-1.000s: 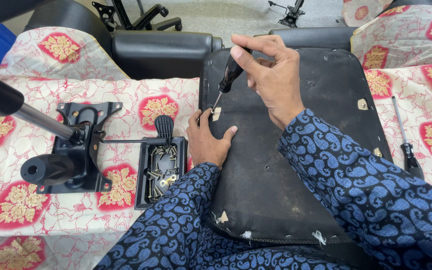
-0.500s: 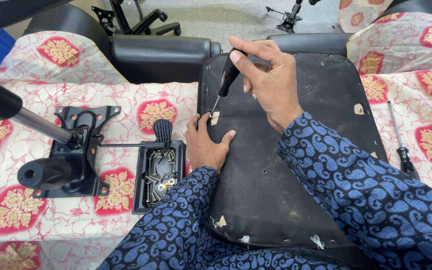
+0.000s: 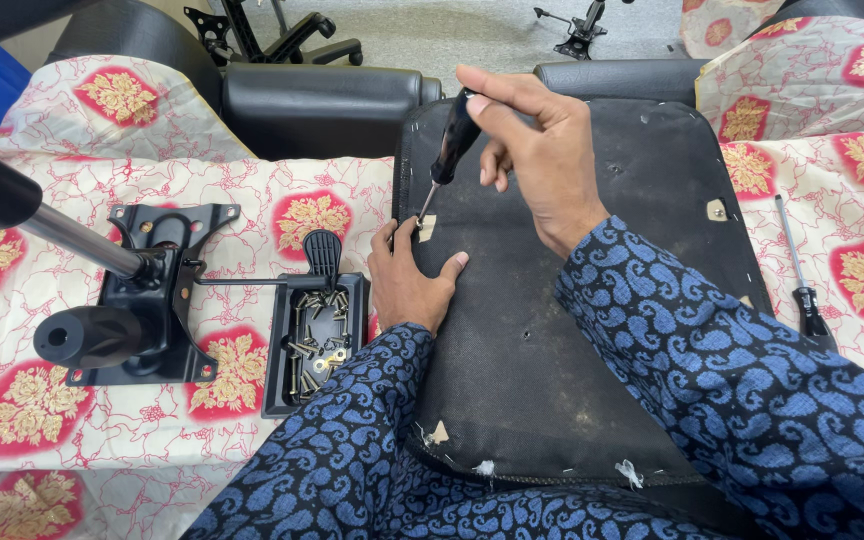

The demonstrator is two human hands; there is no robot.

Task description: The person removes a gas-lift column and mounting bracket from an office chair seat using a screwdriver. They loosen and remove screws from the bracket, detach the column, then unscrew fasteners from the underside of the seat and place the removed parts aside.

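Head view, looking down on an upturned black seat base [image 3: 572, 330] lying over a red-and-white floral cloth [image 3: 42, 270]. Right hand [image 3: 537, 160] clamped around the black handle of a screwdriver [image 3: 445, 150], held tilted, tip down at a small pale patch near the seat base's left edge. Left hand [image 3: 407, 280] flat on the seat base just below that tip, fingers loosely spread, gripping nothing, thumb pointing right. Both sleeves dark blue with a lighter paisley print. Just left of the seat base, a shallow black tray [image 3: 314, 345] holding loose screws and a few brass-coloured washers. Further left of the seat base, a black metal chair mechanism [image 3: 152, 290] with a silver gas cylinder [image 3: 77, 235] running up and away toward the left edge. Right of the seat base, well apart from both hands, a second screwdriver [image 3: 797, 270] lying on the cloth, handle toward the viewer. Beyond the seat base's far edge, a black padded chair part [image 3: 322, 100] and, further off on the grey floor, more black chair frames [image 3: 262, 30]. Small tufts of white stuffing along the seat base's near edge.
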